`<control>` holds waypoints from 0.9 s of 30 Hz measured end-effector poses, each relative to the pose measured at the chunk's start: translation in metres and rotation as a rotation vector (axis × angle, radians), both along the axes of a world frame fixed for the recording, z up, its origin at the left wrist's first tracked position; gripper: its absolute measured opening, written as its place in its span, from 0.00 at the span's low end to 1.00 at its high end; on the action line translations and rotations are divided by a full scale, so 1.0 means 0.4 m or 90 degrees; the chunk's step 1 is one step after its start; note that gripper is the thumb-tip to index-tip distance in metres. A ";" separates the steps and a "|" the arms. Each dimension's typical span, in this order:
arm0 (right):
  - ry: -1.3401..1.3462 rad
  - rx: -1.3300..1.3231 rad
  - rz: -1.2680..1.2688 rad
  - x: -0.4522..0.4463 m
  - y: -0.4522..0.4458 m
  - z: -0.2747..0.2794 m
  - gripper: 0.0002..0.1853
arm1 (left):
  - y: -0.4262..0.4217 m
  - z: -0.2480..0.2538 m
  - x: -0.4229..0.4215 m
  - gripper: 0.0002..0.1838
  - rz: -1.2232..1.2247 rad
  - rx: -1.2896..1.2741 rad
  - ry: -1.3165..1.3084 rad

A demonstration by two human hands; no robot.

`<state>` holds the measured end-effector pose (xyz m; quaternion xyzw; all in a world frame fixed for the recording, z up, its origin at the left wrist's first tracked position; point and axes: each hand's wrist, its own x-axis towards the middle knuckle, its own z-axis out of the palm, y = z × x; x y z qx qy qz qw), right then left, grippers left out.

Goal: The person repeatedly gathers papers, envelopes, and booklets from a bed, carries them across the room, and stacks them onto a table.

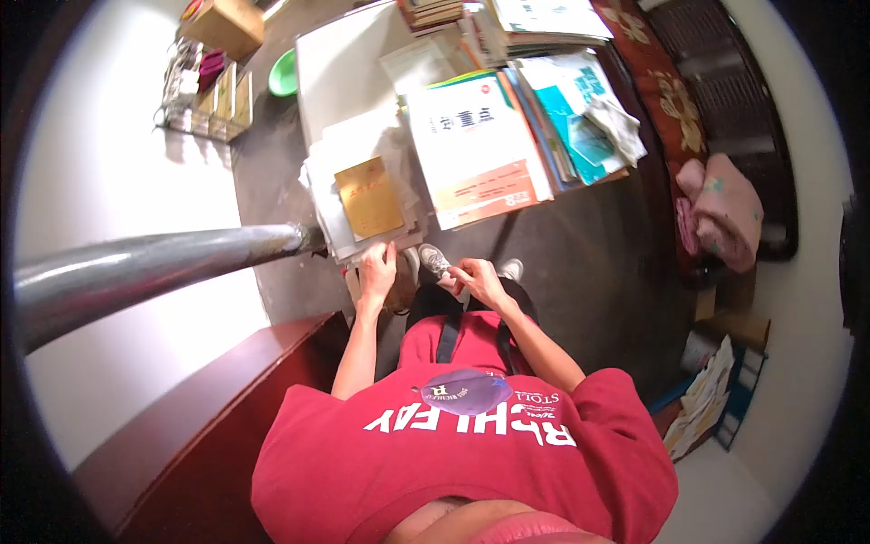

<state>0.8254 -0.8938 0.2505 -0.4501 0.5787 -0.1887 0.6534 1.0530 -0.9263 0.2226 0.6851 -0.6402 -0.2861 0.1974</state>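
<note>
My left hand [378,271] is at the near edge of a pile of loose white papers [337,145], its fingers drawn together. Whether it grips a sheet there is hidden. On this pile lies a gold-brown booklet [370,197], just beyond my fingertips. My right hand [480,281] hovers over my lap, apart from the table, with fingers curled into a pinch; anything held in it is too small to make out. A white and orange workbook with Chinese print [476,150] lies on a stack right of the papers.
Beside the workbook is a stack with a teal booklet [566,127] and crumpled paper. More books [430,14] stand at the table's far side. A grey metal pole [163,267] crosses at left, above a dark red cabinet [208,426]. A green basin [284,74] sits on the floor.
</note>
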 end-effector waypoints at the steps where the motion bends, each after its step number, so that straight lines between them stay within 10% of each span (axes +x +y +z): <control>1: 0.000 -0.006 -0.024 -0.020 0.023 -0.020 0.12 | 0.009 -0.011 -0.036 0.15 -0.002 -0.053 0.071; 10: -0.176 -0.175 -0.561 -0.325 0.255 -0.104 0.07 | 0.128 -0.038 -0.462 0.09 -0.279 0.326 0.297; 18: -0.142 -0.223 -0.847 -0.670 0.591 -0.149 0.06 | 0.293 -0.011 -0.977 0.14 -0.551 0.221 0.203; 27: -0.020 -0.221 -1.169 -0.888 0.874 -0.166 0.08 | 0.559 -0.043 -1.401 0.19 -0.719 0.505 0.290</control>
